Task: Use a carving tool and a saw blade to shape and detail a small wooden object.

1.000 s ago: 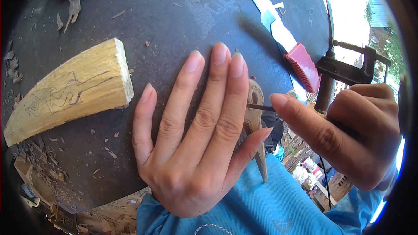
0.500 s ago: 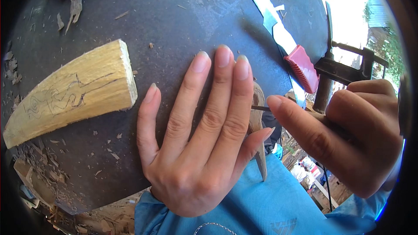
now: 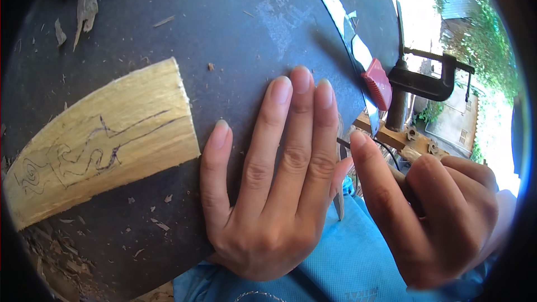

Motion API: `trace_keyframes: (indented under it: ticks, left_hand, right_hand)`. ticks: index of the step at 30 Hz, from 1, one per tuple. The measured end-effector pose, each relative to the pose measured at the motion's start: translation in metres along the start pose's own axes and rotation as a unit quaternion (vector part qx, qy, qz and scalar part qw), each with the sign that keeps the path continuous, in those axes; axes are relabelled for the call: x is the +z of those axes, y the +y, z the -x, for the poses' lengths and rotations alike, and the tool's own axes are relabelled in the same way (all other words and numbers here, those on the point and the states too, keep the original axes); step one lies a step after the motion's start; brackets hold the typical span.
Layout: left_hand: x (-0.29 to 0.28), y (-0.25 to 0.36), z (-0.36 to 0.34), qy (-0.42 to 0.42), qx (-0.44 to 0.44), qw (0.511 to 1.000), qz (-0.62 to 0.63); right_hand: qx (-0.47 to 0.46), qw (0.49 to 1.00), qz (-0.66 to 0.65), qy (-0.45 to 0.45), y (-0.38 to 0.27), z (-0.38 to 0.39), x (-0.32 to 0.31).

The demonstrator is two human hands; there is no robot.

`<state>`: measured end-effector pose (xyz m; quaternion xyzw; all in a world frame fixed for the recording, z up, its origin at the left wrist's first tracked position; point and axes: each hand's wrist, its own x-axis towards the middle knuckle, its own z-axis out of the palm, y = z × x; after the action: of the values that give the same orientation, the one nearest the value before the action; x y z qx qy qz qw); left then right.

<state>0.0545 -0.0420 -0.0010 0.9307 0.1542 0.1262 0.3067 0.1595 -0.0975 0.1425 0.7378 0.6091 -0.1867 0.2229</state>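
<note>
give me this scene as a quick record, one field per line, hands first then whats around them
left hand: palm down, fingers spread, partly covering a narrow grey-brown wooden piece
right hand: closed on a thin dark metal tool
tool contact: unclear; the tool's end is close to the left fingers
left side: tapered pale-yellow wooden block with dark drawn lines
right side: black metal C-clamp
upper right: red ridged piece overlapping a long shiny metal strip
surface: dark tabletop
</note>
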Motion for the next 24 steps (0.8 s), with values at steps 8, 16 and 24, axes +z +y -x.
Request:
trace_keyframes:
  ticks: [8,16,24]
  left_hand:
    - [0.007,-0.010,0.003,0.077,0.036,0.996,-0.001]
    - [-0.005,-0.011,0.001,0.058,0.064,0.996,0.021]
    - [-0.008,-0.014,0.003,0.036,0.059,0.998,-0.003]
  right_hand:
    - [0.097,0.990,0.083,0.058,-0.050,0.003,0.015]
    - [0.144,0.967,0.125,0.166,-0.054,0.030,0.054]
    - [0.215,0.886,-0.305,0.276,-0.011,0.051,0.091]
